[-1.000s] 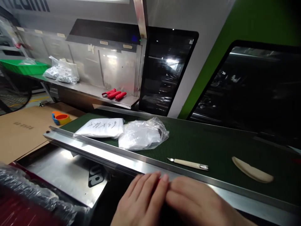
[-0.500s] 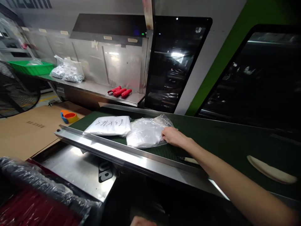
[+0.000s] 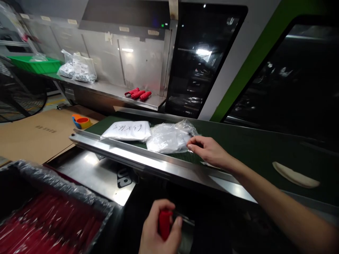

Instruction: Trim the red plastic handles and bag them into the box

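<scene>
My right hand [image 3: 208, 150] reaches over the green belt, its thumb and fingertips pinched together at the right edge of a pile of clear plastic bags [image 3: 166, 137]. A corner of bag seems to lie between the fingertips. Left of that pile is a white packet [image 3: 128, 131] with handwritten figures on it. Low in the middle, my left hand [image 3: 160, 229] is closed around a red plastic part [image 3: 164, 224], mostly hidden by the fingers. Under my right wrist, a light-coloured tool is largely covered.
A metal rail [image 3: 148, 160] edges the belt [image 3: 238, 148]. On the belt lies a cream curved piece [image 3: 295, 175]. Red parts [image 3: 138, 94] rest on the steel shelf. A plastic-lined box [image 3: 50, 222] holds many red parts. Orange-blue tape dispenser [image 3: 82, 121] sits on cardboard [image 3: 31, 137].
My left hand has risen into view with the red part in it. My right hand has shifted slightly right, its fingers now at the bags' edge. The whole view has tilted downward.
</scene>
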Available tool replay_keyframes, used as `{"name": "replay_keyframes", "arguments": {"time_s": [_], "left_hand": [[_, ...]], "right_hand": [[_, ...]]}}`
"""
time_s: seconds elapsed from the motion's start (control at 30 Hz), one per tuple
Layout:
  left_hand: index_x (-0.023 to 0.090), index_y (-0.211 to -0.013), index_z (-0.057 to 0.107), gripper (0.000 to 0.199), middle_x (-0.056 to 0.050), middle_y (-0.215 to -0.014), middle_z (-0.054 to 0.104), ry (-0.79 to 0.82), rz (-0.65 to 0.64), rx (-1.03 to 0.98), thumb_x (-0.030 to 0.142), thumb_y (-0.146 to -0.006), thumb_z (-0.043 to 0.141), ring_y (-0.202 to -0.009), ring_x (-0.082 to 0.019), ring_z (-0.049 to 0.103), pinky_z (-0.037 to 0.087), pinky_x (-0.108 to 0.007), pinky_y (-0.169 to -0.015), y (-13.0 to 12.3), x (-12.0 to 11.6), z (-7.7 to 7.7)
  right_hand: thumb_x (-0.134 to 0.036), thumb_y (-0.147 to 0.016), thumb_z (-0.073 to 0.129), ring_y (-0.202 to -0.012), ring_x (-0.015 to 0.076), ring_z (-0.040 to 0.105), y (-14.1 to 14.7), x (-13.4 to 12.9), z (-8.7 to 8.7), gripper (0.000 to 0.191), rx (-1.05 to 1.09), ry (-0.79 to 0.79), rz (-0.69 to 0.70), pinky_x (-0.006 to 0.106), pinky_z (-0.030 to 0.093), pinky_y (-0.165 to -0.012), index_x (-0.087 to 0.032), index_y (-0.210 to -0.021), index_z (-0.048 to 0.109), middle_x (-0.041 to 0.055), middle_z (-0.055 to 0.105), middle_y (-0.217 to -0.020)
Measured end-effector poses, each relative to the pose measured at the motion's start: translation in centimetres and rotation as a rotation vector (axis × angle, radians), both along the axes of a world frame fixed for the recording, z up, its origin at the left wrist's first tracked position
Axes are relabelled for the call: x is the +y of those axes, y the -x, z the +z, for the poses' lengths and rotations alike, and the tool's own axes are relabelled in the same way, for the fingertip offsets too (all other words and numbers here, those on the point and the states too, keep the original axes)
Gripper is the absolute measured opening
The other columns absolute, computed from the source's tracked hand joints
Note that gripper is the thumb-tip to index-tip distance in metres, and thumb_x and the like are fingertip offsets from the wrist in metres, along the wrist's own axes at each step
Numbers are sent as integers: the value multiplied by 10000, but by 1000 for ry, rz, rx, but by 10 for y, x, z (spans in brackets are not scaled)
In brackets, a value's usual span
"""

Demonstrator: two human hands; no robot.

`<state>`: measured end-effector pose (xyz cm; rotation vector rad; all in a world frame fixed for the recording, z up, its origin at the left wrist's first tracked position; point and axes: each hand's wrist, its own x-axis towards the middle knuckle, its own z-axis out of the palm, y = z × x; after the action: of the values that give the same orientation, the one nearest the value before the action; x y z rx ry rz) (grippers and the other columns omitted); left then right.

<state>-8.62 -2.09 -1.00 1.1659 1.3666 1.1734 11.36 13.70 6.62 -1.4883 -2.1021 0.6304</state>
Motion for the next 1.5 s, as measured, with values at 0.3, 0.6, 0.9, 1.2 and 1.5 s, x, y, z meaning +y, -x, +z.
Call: {"name": "replay_keyframes", "arguments": {"time_s": [0.3,0.6,0.9,1.2,1.5], "left_hand": [[197,-915,547,286,24,-847,618,234,-40,-401,306,-778,773,-619,-54,514,405,-168,-564,-2,-12,20],[194,-1026,507,327,52,-771,548,469,-146,-416,261,-800,734,-514,-34,412,346,-167,-468,3,-34,-5],[196,-903,482,257,72,-584,443,611,-417,-416,328,-818,686,-491,-61,331,275,-185,-453,7,-35,-11],[207,-901,518,175,66,-706,498,302,-218,11,130,-766,598,-612,-84,419,360,-191,-579,-11,-33,-31],[274,-1313,432,547,31,-862,584,-3,-383,301,144,-798,567,-712,-142,561,447,-277,-715,-6,-30,-35]], "right_hand": [[-337,-923,596,-783,88,610,46,-157,-41,127,400,237,-58,188,460,-712,-243,-890,675,-55,672,-848],[-417,-963,532,-705,89,542,45,-202,-93,210,506,341,-192,203,437,-633,-220,-918,590,-32,591,-803],[-378,-867,678,-681,98,560,31,-206,-92,253,488,377,-19,225,439,-649,-200,-719,575,-42,620,-725],[-82,-812,495,-741,150,513,40,-218,-111,138,255,49,-231,297,406,-695,-202,-753,460,6,540,-779],[-231,-921,582,-979,162,571,38,-226,-90,270,290,-74,-205,300,482,-842,-205,-1188,542,56,583,-1091]]}}
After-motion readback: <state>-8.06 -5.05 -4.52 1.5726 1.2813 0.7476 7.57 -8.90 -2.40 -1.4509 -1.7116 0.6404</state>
